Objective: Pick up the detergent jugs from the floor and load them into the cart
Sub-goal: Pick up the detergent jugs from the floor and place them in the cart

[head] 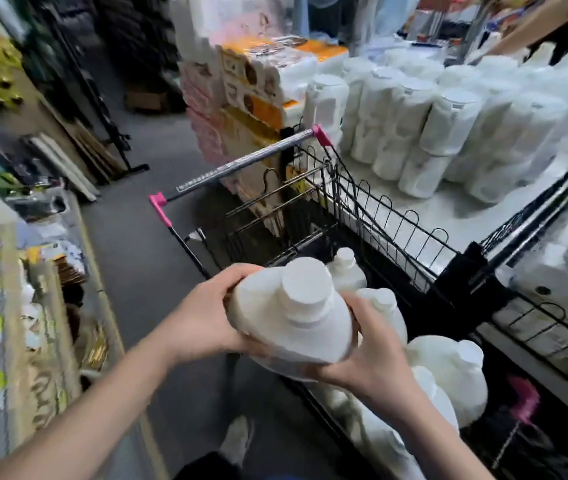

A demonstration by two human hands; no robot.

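Hands both wrap one white jug (286,327): left hand (206,315) curled round its far shoulder, right hand (374,353) cupped under the near side, fingers gripping. Jug is tilted, cap toward the camera, held over the near-left edge of the cart (393,220). Other jugs (449,368) lie in the basket. Judgement: carry it over the wire wall toward the darker gap at the handle (241,164) end, lower with both hands, let go only once it rests steady.
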